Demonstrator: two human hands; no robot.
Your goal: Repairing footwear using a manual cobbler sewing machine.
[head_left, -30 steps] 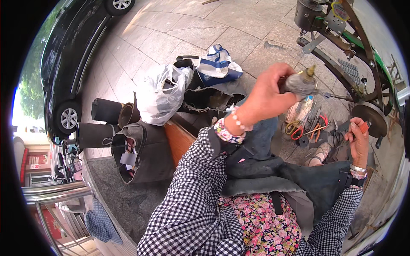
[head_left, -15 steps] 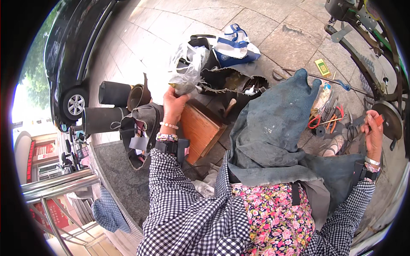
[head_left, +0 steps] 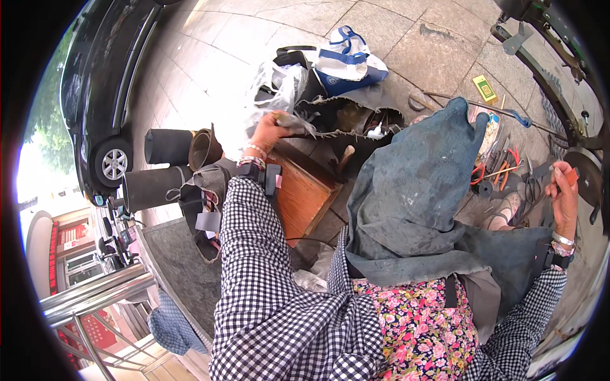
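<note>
My left hand (head_left: 267, 135) clamps its fingers on a plastic bundle (head_left: 296, 124); my right hand (head_left: 563, 194) pinches an orange piece (head_left: 574, 176). The cloth (head_left: 413, 184) covers me, presumably as protection.

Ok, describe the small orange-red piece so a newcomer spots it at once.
Start at the big dark metal machine at the right edge. Beside its round dark wheel, the bare right hand pinches the small orange-red piece. Unlike the red-handled tools lying nearby, it is held aloft.
</note>
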